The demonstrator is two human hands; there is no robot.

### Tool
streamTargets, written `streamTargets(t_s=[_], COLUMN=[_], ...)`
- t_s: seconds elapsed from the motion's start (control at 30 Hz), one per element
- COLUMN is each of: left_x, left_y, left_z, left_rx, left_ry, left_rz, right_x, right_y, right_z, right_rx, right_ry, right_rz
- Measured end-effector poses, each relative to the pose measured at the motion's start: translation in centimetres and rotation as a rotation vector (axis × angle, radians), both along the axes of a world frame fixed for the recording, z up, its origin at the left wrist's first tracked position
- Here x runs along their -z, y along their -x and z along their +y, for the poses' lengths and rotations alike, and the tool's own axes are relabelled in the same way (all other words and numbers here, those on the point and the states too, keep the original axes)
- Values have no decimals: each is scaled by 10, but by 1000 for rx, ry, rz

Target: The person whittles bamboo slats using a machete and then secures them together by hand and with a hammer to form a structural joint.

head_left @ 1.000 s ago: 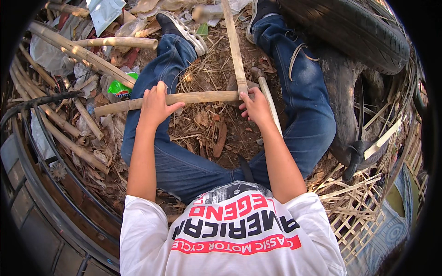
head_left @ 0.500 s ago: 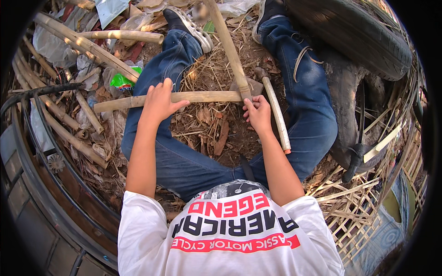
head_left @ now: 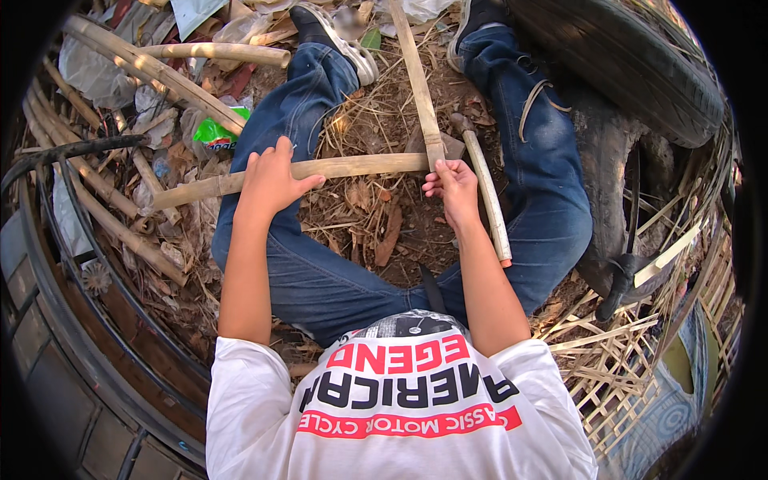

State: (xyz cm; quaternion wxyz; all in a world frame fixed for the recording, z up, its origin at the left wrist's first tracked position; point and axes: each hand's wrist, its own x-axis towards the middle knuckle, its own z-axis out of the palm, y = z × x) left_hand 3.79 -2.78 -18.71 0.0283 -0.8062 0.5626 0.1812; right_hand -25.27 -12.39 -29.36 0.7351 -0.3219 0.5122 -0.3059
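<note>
A split bamboo strip (head_left: 360,166) lies crosswise over my left thigh. My left hand (head_left: 274,182) is wrapped over it from above, thumb stretched along its near side. At its right end it meets a second bamboo strip (head_left: 414,72), which runs away from me between my feet. My right hand (head_left: 454,189) pinches the near end of that second strip, where the two pieces meet. A flat brownish block (head_left: 453,147) shows partly beneath the joint. Just right of my right hand lies a hammer-like tool (head_left: 485,192) with a pale handle, against my right leg.
Several bamboo poles (head_left: 160,76) and plastic scraps, one a green wrapper (head_left: 216,132), litter the left. A dark metal frame (head_left: 88,232) curves along the lower left. At right are a tyre (head_left: 632,72), a dark-handled blade (head_left: 620,280) and woven bamboo lattice (head_left: 612,384).
The crosswise strip has tilted slightly, its left end lower and nearer me. The second strip has shifted a little right in view. Both hands stay on the bamboo.
</note>
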Motion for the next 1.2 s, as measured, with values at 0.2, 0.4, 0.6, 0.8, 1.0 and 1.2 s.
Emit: streamTargets(t_s=[0.2, 0.4, 0.6, 0.8, 1.0, 1.2], left_x=[-15, -27, -26, -26, -25, -26], left_y=[-2, -12, -21, -27, -23, -13], left_z=[-1, 3, 4, 10, 11, 5], left_rx=[-63, -151, -219, -154, -139, -97], left_ry=[-90, -248, -286, -152, -99, -85], left_rz=[42, 0, 39, 72, 119, 112], right_x=[-4, -5, 1, -11, -13, -16], right_y=[-4, -12, -4, -2, 2, 7], right_z=[4, 6, 3, -4, -15, -19], right_rx=[26, 8, 5, -57, -148, -143], right_ry=[-100, -161, -170, -216, -312, -354], right_rz=[-63, -165, -157, -113, -131, -271])
